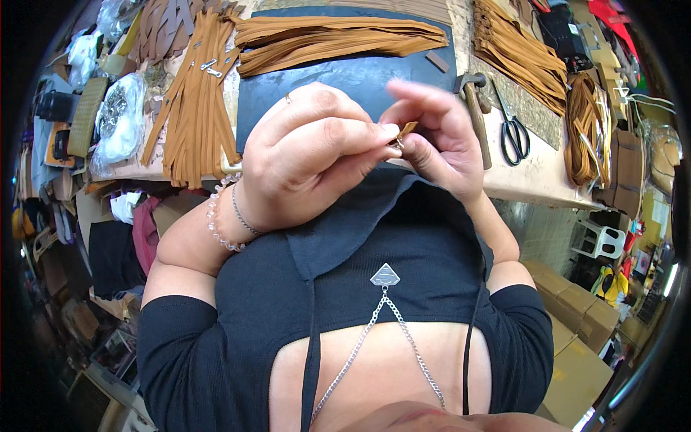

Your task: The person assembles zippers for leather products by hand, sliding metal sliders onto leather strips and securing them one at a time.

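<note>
Just above my chest my two hands meet at a short end of brown zipper tape (408, 129). My left hand (306, 147) is closed, pinching this end between thumb and forefinger. A small shiny metal piece (396, 143), possibly a slider, shows at the fingertips. Curled round the same end from the right is my right hand (448, 140), its thumb against it and one finger raised and blurred. Fingers partly hide the grip. Beyond my hands, a bundle of brown zippers (338, 39) lies on a dark blue mat (288, 90).
At left, more brown zippers (194, 108) hang over the table edge, with loose metal sliders (210, 69) on them. To the right lie a hammer (476, 119), black-handled scissors (514, 137) and another zipper bundle (522, 57). Cardboard boxes (576, 302) stand below right.
</note>
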Action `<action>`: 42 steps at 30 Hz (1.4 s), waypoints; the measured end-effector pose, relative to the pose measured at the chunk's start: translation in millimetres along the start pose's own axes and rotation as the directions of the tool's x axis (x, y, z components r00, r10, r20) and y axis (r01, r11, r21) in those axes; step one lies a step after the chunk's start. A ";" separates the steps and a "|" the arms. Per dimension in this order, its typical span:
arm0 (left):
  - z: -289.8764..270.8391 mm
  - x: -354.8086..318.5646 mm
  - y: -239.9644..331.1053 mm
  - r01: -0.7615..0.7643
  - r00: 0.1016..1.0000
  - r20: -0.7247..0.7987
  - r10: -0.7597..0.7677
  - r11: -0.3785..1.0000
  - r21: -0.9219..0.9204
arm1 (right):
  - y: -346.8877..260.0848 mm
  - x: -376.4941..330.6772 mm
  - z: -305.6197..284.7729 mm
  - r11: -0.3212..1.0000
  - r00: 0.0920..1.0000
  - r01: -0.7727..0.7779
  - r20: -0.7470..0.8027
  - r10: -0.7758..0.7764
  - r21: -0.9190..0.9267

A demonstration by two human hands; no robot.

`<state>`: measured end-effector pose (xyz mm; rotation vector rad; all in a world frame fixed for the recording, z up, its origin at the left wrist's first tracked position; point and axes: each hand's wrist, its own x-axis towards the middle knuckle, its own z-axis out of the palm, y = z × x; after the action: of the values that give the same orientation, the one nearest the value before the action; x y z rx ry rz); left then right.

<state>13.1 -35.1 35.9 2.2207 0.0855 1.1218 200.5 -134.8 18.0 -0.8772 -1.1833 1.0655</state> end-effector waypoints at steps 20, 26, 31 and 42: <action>7.2 1.8 8.2 -0.035 0.999 -0.023 0.033 0.994 -0.103 | 21.9 -1.3 -6.9 0.952 0.943 0.280 0.148 -0.297 0.124; 1.1 5.9 11.3 -0.003 1.000 0.000 0.003 1.000 -0.022 | 12.6 0.9 -12.3 0.940 0.940 0.304 0.210 -0.269 -0.153; -1.8 8.1 16.2 0.029 1.000 0.008 -0.029 0.999 -0.015 | 10.8 1.2 -13.0 0.925 0.926 0.325 0.266 -0.269 -0.198; -8.9 12.3 18.6 0.219 0.970 0.150 -0.194 0.960 -0.174 | 1.2 -0.7 -7.8 0.905 0.929 0.335 0.253 -0.270 -0.264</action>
<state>10.2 -41.2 59.0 2.0557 0.1453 0.8323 207.9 -135.2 15.2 -0.7894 -1.6365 0.7422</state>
